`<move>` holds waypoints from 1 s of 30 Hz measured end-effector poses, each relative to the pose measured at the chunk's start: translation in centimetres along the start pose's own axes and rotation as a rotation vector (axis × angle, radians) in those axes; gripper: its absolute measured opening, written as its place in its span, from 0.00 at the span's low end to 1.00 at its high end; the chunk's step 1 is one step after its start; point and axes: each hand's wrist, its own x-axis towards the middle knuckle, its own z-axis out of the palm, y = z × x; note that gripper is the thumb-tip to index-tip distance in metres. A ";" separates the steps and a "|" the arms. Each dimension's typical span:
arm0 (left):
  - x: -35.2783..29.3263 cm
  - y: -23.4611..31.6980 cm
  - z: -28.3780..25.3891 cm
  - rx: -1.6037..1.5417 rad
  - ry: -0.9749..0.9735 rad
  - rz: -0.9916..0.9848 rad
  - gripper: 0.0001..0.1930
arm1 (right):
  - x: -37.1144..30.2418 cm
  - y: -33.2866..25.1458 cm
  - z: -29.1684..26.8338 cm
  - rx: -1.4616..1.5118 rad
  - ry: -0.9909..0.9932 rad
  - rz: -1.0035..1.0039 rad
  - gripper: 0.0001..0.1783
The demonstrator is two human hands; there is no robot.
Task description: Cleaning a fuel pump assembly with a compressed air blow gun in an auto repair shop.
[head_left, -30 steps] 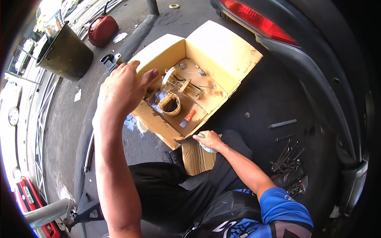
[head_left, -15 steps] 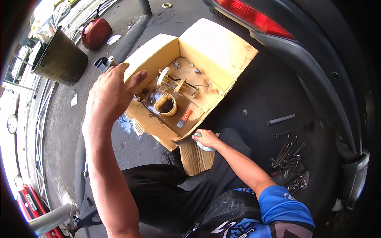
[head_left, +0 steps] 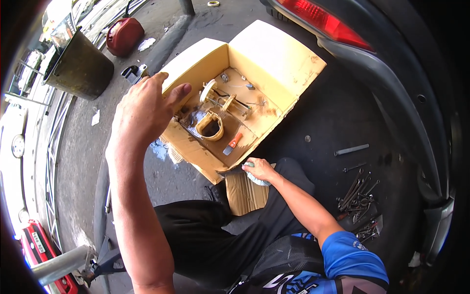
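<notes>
Your right hand grasps one pale cloth; left hand released, thumb apart, near one cardboard box. Inside: one orange-handled scraper, one beige cup.

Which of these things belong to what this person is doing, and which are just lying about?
Likely in use:
pale wad, in the right hand
cardboard box, by the left hand
inside it: cream cup-shaped part, white-capped part, orange-handled scraper

Apparently just lying about:
metal tools
dark bucket
red container
</notes>
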 end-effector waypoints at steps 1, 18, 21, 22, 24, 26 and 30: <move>0.0 0.1 -0.1 0.001 -0.004 0.007 0.37 | 0.0 0.1 0.0 0.002 0.005 0.001 0.29; 0.4 0.1 0.2 -0.018 -0.034 0.020 0.36 | 0.3 0.6 0.0 -0.012 -0.040 0.033 0.34; 0.4 -0.4 0.4 -0.021 0.003 0.030 0.37 | 0.2 0.5 -0.1 -0.015 -0.060 0.023 0.31; 0.4 -0.4 0.3 -0.020 0.005 0.027 0.37 | 0.2 0.5 -0.2 -0.016 -0.072 0.019 0.29; 0.2 -0.1 -0.1 -0.025 -0.029 -0.007 0.37 | -0.1 0.5 -0.2 -0.020 -0.060 -0.032 0.28; 0.2 0.0 -0.1 -0.019 -0.021 -0.004 0.36 | -0.2 0.3 -0.2 -0.023 -0.049 -0.086 0.27; 0.1 -0.2 -0.3 -0.005 -0.019 -0.001 0.36 | 0.0 -0.1 -0.4 -0.028 -0.148 -0.028 0.25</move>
